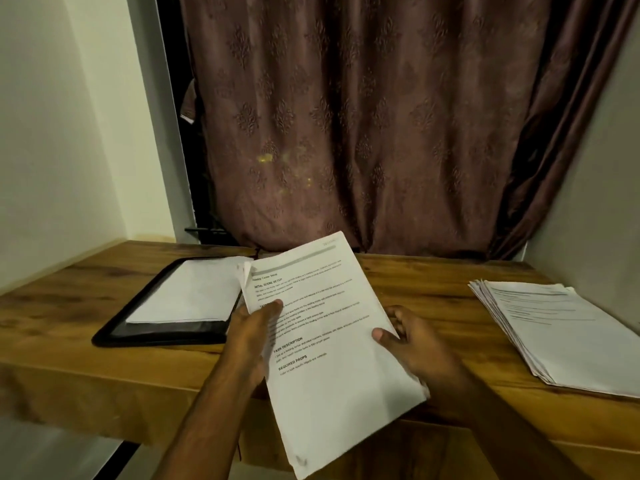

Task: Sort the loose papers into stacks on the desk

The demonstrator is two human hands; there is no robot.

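Gripping papers above desk edge

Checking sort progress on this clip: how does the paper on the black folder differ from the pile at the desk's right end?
The paper on the black folder looks like a thin, neat layer; the right-hand pile is thick with fanned edges. The folder paper shows no clear print; the pile's top sheet shows text lines. Both lie flat, untouched by either hand.

Head cam, 1 view: looks fwd/down, close over desk toward curtain.
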